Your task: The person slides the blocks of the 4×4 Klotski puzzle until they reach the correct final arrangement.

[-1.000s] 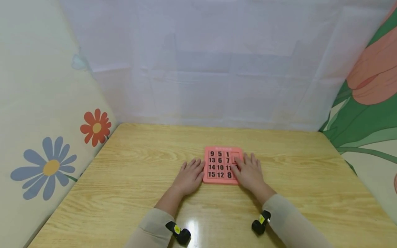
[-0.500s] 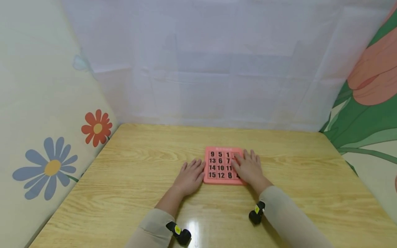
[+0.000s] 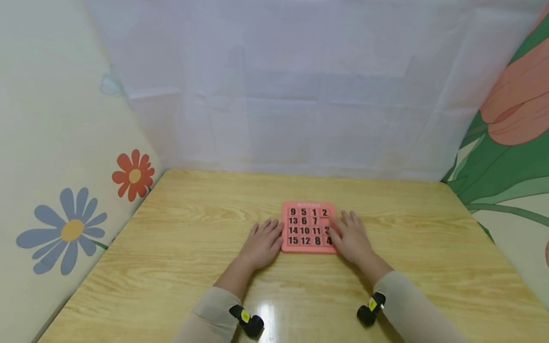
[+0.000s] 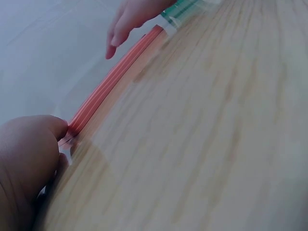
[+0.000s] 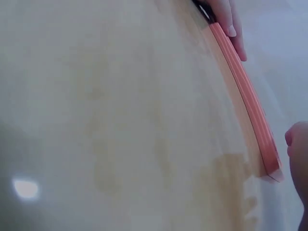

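A pink sliding number puzzle (image 3: 309, 250) lies flat on the table, its tiles marked with black numerals. Tile 2 (image 3: 325, 213) sits in the top right corner, with a vacant slot directly beneath it. My left hand (image 3: 262, 244) rests along the puzzle's left edge, fingers straight; in the left wrist view its thumb (image 4: 57, 126) meets the pink side. Over the right edge lies my right hand (image 3: 352, 238), fingers extended, partly covering tiles 3 and 4. The right wrist view shows that hand (image 5: 301, 149) just above the puzzle's near corner.
The wood-grain table (image 3: 171, 247) spreads out around the puzzle. A white cloth (image 3: 274, 119) hangs behind it, and flower-printed panels (image 3: 51, 143) flank both sides. A black camera (image 3: 248, 322) is strapped to each wrist.
Tile 2 has come up into the top right corner, which was vacant, leaving the slot below it vacant. My right hand has drawn back to the right. The left hand has stayed still.
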`<action>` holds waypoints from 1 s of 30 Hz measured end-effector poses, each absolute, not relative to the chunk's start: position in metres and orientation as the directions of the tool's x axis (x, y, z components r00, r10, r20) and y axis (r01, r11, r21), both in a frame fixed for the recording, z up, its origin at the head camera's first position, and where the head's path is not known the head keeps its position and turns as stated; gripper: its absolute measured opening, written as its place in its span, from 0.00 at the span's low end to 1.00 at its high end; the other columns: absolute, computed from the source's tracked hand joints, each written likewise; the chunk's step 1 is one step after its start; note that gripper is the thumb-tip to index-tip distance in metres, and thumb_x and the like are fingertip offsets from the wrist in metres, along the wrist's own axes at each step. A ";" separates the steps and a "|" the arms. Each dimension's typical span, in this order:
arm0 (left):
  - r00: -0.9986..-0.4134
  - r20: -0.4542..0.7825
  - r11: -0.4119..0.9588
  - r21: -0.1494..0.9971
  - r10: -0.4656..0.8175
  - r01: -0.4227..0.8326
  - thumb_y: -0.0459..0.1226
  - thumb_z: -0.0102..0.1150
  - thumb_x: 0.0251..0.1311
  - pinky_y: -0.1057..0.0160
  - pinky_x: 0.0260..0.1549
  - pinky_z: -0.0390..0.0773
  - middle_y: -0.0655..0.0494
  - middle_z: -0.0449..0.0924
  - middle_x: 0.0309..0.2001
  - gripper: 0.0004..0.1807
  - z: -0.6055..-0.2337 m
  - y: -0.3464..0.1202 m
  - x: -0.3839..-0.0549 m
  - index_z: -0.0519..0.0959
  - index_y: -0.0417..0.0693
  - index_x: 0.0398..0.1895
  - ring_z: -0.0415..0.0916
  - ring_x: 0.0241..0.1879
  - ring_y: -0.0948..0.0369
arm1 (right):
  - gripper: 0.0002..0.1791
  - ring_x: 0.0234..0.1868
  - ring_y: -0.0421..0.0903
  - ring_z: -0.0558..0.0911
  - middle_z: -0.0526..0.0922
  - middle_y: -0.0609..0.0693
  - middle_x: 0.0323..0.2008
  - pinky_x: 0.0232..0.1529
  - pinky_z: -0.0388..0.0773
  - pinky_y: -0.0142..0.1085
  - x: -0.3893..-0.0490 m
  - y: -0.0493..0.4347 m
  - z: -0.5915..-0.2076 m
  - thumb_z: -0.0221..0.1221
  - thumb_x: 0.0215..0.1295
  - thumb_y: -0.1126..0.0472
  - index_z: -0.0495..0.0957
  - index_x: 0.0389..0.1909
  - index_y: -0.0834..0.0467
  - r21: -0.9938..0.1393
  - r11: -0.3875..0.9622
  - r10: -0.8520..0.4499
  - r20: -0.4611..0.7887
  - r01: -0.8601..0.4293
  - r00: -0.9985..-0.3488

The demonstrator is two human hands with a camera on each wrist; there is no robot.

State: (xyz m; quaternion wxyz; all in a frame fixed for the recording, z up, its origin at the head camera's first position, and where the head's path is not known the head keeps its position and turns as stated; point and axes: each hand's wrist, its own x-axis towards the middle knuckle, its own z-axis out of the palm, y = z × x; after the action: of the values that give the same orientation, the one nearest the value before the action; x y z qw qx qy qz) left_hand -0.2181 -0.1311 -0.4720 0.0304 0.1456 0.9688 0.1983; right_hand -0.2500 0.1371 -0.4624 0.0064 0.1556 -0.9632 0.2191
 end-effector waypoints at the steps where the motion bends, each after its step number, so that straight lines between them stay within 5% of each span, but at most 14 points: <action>1: -0.956 -0.001 0.880 0.389 0.295 0.271 0.47 0.37 0.76 0.42 0.76 0.41 0.47 0.55 0.77 0.29 -0.472 -0.131 -0.219 0.59 0.48 0.75 0.47 0.77 0.48 | 0.24 0.76 0.68 0.49 0.58 0.68 0.73 0.76 0.43 0.60 -0.247 0.139 -0.463 0.48 0.74 0.51 0.73 0.65 0.57 -0.412 0.848 -0.314 0.114 -0.333 -0.942; 6: -0.951 0.032 0.867 0.401 0.309 0.295 0.46 0.37 0.76 0.40 0.76 0.41 0.43 0.56 0.76 0.29 -0.470 -0.133 -0.217 0.61 0.44 0.74 0.49 0.77 0.45 | 0.18 0.76 0.68 0.51 0.63 0.66 0.71 0.75 0.44 0.62 -0.234 0.145 -0.467 0.53 0.71 0.54 0.81 0.56 0.56 -0.414 0.815 -0.361 0.182 -0.404 -0.915; 16: -0.950 0.055 0.859 0.413 0.308 0.303 0.46 0.39 0.75 0.40 0.76 0.41 0.41 0.57 0.75 0.29 -0.470 -0.133 -0.215 0.62 0.42 0.73 0.49 0.76 0.44 | 0.17 0.75 0.67 0.53 0.67 0.64 0.70 0.75 0.45 0.62 -0.230 0.145 -0.471 0.53 0.72 0.54 0.83 0.53 0.55 -0.413 0.812 -0.365 0.191 -0.412 -0.911; 30: -0.952 0.028 0.872 0.394 0.304 0.290 0.48 0.39 0.75 0.41 0.76 0.42 0.45 0.56 0.76 0.29 -0.472 -0.131 -0.218 0.61 0.46 0.74 0.49 0.77 0.47 | 0.21 0.76 0.66 0.50 0.61 0.64 0.73 0.76 0.43 0.62 -0.243 0.142 -0.471 0.48 0.75 0.50 0.79 0.60 0.51 -0.385 0.848 -0.343 0.127 -0.365 -0.931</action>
State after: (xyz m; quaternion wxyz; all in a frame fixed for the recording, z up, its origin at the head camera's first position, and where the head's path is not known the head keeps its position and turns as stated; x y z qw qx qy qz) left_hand -0.2176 -0.1310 -0.4716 0.0175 0.1533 0.9674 0.2009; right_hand -0.2435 0.1424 -0.4713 0.0268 0.1841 -0.9609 0.2053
